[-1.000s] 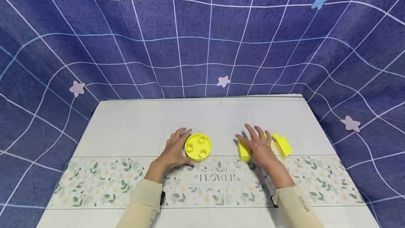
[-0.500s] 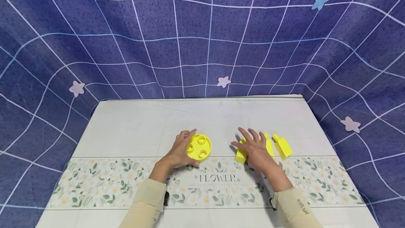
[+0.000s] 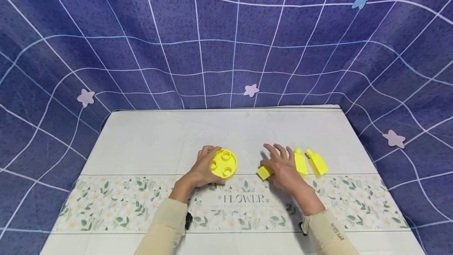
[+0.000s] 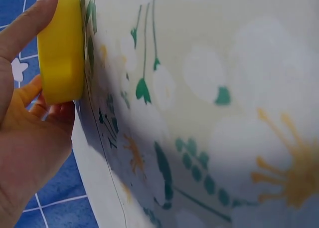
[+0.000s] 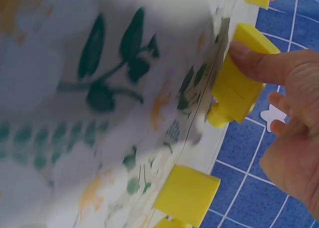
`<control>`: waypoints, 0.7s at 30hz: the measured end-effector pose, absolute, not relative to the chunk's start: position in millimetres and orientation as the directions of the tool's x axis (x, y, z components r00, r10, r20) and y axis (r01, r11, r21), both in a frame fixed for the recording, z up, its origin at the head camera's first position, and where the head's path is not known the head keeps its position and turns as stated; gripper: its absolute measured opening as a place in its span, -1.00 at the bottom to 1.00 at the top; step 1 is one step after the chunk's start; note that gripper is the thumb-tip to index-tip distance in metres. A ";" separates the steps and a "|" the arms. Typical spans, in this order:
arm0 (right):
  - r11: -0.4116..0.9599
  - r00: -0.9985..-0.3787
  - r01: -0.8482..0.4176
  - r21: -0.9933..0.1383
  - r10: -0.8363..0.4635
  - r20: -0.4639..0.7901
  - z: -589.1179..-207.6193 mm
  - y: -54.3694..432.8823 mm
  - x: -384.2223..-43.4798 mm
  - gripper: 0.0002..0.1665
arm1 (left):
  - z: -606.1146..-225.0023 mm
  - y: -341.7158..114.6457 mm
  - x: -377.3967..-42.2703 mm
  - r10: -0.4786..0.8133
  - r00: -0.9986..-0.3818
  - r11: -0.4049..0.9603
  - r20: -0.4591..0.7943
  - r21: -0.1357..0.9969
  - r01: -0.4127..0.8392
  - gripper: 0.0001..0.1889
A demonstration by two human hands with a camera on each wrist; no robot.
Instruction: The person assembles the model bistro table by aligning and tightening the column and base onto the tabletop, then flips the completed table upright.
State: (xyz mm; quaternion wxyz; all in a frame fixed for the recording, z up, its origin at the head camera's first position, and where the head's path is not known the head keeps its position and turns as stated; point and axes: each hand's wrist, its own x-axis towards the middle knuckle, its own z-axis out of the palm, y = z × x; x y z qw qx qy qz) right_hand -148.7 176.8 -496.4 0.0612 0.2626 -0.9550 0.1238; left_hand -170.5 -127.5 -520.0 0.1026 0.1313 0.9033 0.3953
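Note:
My left hand [image 3: 202, 170] grips a round yellow disc [image 3: 221, 163] with three raised ring sockets, thumb at its near edge and fingers at the far edge. In the left wrist view the thumb lies over the disc's side wall [image 4: 61, 63]. To the right, my right hand [image 3: 286, 174] holds a yellow bottle-shaped block [image 3: 264, 172], mostly covered from above. The right wrist view shows the thumb pressed on this block [image 5: 237, 81], a round knob at one end; fingers show behind it. Two similar yellow blocks, one nearer [image 3: 301, 164] and one farther right [image 3: 319, 165], lie beside that hand.
The white table cover [image 3: 162, 137] has a floral band [image 3: 124, 204] with the word FLOWER across it. Behind and at both sides hangs a blue curtain [image 3: 177, 58] with a white grid and stars.
My left hand has moved right and closed round the disc. My right hand has shifted left, turning its block with it and uncovering the neighbouring block.

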 end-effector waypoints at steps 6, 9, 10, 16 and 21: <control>0.810 -0.865 -0.492 -0.320 -0.415 0.280 -494.4 167.1 -152.3 -0.56 | -518.2 -126.8 -170.9 0.309 -0.946 0.652 -0.093 0.746 0.139 0.20; 0.765 -0.877 -0.471 -0.439 -0.353 0.325 -492.6 161.6 -154.0 -0.54 | -516.9 -126.2 -171.2 0.312 -0.945 0.653 -0.098 0.744 0.138 0.20; 0.743 -0.882 -0.462 -0.484 -0.331 0.335 -491.8 159.7 -154.3 -0.55 | -516.6 -126.0 -171.2 0.311 -0.945 0.652 -0.098 0.746 0.138 0.19; 0.604 -0.920 -0.388 -0.696 -0.205 0.335 -488.8 148.5 -156.7 -0.56 | -516.7 -126.5 -171.0 0.307 -0.946 0.651 -0.105 0.748 0.128 0.19; 0.465 -0.950 -0.312 -0.828 -0.157 0.269 -484.4 138.6 -156.7 -0.54 | -519.6 -126.9 -171.6 0.296 -0.949 0.649 -0.107 0.752 0.118 0.20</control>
